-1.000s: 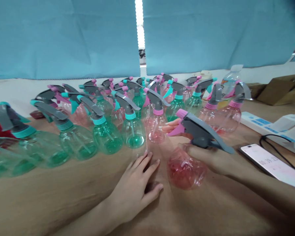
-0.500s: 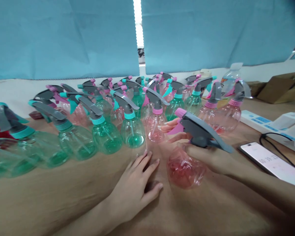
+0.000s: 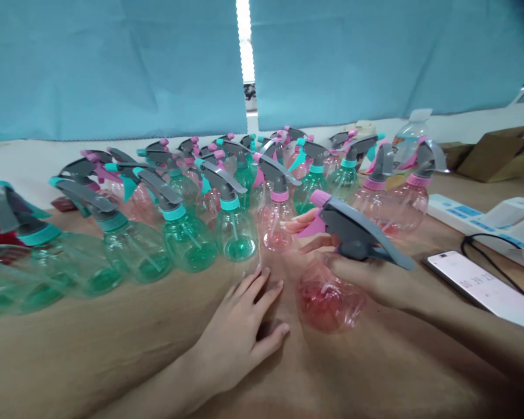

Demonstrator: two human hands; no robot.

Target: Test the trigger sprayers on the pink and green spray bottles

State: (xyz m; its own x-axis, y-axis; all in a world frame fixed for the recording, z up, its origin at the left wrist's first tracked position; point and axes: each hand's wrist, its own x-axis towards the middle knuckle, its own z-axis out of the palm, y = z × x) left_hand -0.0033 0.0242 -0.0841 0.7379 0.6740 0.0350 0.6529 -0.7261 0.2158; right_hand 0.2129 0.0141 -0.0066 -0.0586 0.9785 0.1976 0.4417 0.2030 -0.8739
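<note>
My left hand (image 3: 240, 334) lies flat on the wooden table (image 3: 126, 355), fingers spread, holding nothing. To its right stands a pink spray bottle (image 3: 327, 299) with red liquid, a grey head and a pink nozzle. My right hand (image 3: 353, 270) is wrapped round the neck of this bottle, below the trigger head; its fingers reach out past the far side. Just beyond the hands stand another pink spray bottle (image 3: 277, 224) and a green spray bottle (image 3: 236, 235) with a turquoise collar.
Several green and pink spray bottles fill the back and left. On the right lie a phone (image 3: 484, 291), a white power strip (image 3: 463, 218) with plugs and a black cable. Behind are a clear water bottle (image 3: 413, 137), a cardboard box (image 3: 498, 154) and a blue curtain (image 3: 113, 64).
</note>
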